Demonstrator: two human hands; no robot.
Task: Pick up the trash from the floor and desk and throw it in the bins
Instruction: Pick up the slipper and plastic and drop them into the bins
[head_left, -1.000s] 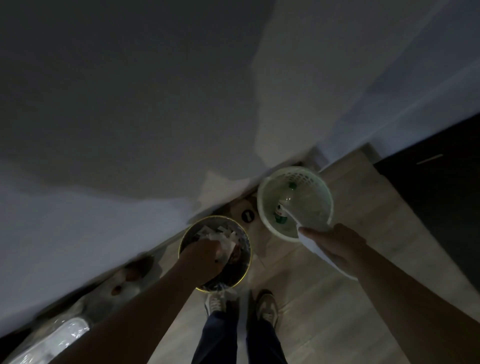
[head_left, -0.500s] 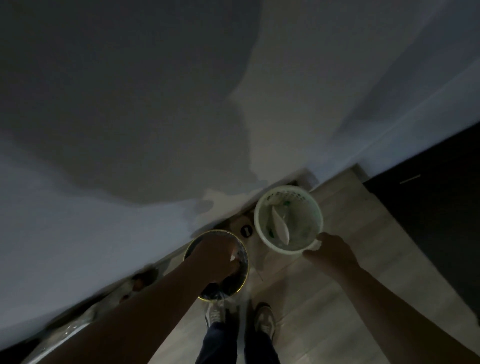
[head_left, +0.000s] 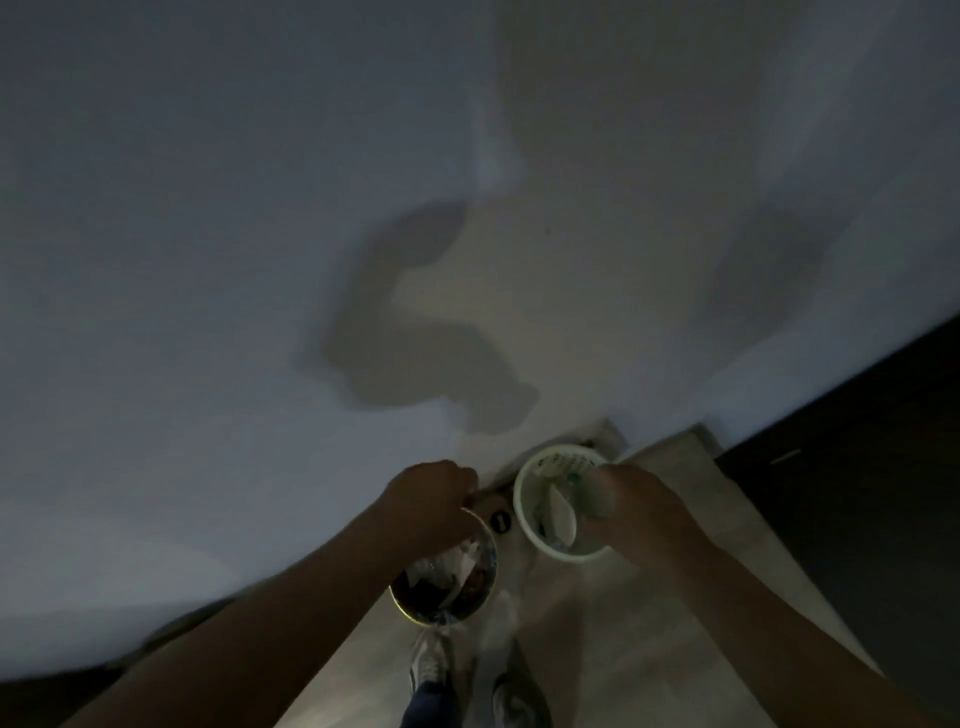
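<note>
A pale wall (head_left: 260, 260) fills most of the dim head view, crossed by soft grey shadows, and meets a light wood floor (head_left: 649, 623) at the bottom, with a dark panel (head_left: 857, 493) to the right. Two bins stand side by side on the floor against the foot of the wall. The dark bin (head_left: 402, 608), which has a yellowish rim, holds crumpled white paper (head_left: 462, 564) on top of darker rubbish. The white perforated bin (head_left: 569, 556) to its right holds a pale sheet (head_left: 558, 512) leaning inside, and something small and green (head_left: 574, 475) lies near its far wall. A small black round marker (head_left: 500, 521) sits on the floor between the two bins. The left hand (head_left: 431, 499) hangs over the far rim of the dark bin, seen from the back with its fingers curled under, so I cannot tell whether it holds anything. The right hand (head_left: 639, 504) is over the right side of the white bin, and it is too blurred to tell how its fingers lie. Both bare forearms reach in from the lower corners. A light shoe (head_left: 428, 665) stands just below the dark bin.
</note>
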